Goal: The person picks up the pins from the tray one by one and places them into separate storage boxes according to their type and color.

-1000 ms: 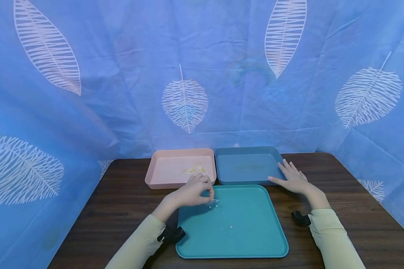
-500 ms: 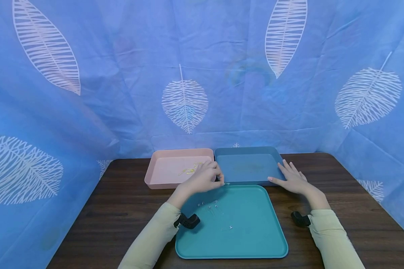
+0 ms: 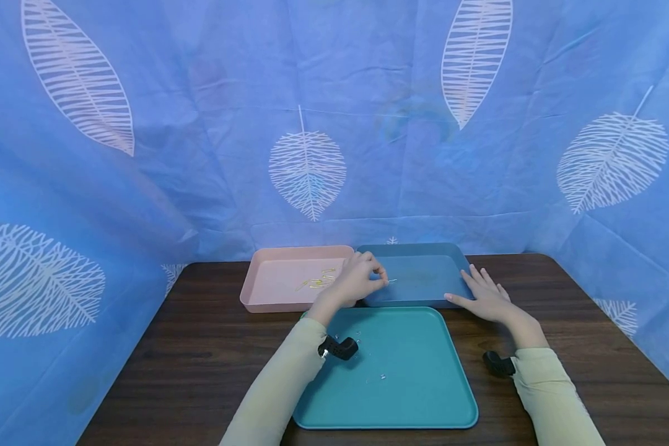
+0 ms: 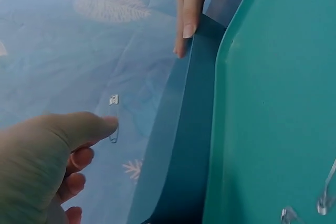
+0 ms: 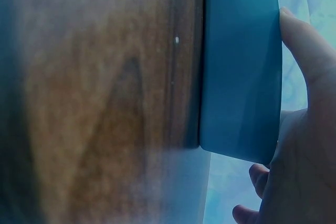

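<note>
My left hand (image 3: pixel 357 280) pinches a silver safety pin (image 4: pixel 114 99) between thumb and finger, over the left part of the blue tray (image 3: pixel 424 272). In the head view the pin's tip end sticks out to the right of the fingertips. With its fingers spread straight, my right hand (image 3: pixel 486 299) rests on the right edge of that tray. Several silver safety pins (image 4: pixel 322 204) lie on the teal tray (image 3: pixel 412 396), partly hidden under my left forearm in the head view. Small gold pins (image 3: pixel 319 282) lie in the pink tray (image 3: pixel 273 272).
Pink and blue trays stand side by side at the back of the dark wooden table (image 3: pixel 189 359), with the teal tray in front of them. A blue curtain (image 3: pixel 212 155) with white leaf prints hangs behind and at the sides.
My left hand has picked a safety pin off the teal tray and carried it up and to the right, over the blue tray. The right hand has stayed where it was.
</note>
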Motion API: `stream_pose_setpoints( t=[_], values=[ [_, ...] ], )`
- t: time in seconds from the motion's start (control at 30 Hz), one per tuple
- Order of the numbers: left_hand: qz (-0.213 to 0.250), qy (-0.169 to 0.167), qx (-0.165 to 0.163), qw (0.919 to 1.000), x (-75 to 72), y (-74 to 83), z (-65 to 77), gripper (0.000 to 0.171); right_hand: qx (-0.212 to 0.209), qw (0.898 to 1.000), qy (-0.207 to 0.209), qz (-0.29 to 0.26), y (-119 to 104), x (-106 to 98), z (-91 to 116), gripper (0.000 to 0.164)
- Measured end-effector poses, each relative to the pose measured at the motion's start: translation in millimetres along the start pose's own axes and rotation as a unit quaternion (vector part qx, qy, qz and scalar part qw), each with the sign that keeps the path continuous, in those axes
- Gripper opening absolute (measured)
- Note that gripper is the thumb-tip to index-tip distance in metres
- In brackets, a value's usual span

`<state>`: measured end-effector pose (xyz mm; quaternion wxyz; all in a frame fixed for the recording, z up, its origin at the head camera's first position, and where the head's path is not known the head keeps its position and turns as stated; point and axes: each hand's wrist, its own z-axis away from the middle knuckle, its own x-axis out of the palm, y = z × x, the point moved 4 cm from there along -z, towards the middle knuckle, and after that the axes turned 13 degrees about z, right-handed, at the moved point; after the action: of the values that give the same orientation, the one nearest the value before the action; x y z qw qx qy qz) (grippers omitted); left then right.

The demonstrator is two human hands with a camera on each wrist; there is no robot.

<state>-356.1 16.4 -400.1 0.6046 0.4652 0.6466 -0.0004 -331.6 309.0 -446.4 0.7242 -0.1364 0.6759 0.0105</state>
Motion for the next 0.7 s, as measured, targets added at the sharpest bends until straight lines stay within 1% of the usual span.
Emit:
stream_pose_setpoints(
  t=[0.07, 0.13, 0.23, 0.3, 0.37, 0.57, 0.7],
  values=[
    [-0.005, 0.01, -0.008, 0.9999, 2.8, -1.8, -5.7, 0.014, -0.001, 1.0, 0.0, 0.001, -1, 0, 0, 0.098],
    [-0.023, 0.019, -0.02, 0.9994, 5.5, -3.0, -10.4, 0.013, -0.002, 1.0, 0.0, -0.003, -2, -1, 1, 0.098],
    [-0.038, 0.028, -0.039, 0.9981, 9.0, -5.2, -16.1, 0.014, -0.001, 1.0, 0.002, -0.012, -3, -2, 3, 0.098],
    [-0.043, 0.034, -0.051, 0.9972, 11.4, -7.1, -19.4, 0.015, -0.002, 1.0, 0.007, -0.018, 0, -1, 3, 0.097],
    [-0.038, 0.041, -0.062, 0.9965, 13.3, -9.1, -22.2, 0.014, -0.004, 1.0, 0.009, -0.019, 1, -1, 3, 0.098],
    [-0.051, 0.066, -0.09, 0.9924, 16.2, -14.4, -27.9, 0.012, -0.002, 1.0, 0.0, -0.007, 1, 0, 1, 0.099],
    [-0.05, 0.071, -0.108, 0.9904, 16.3, -16.6, -29.3, 0.012, -0.004, 1.0, -0.004, -0.007, -1, -1, 1, 0.098]
  ],
)
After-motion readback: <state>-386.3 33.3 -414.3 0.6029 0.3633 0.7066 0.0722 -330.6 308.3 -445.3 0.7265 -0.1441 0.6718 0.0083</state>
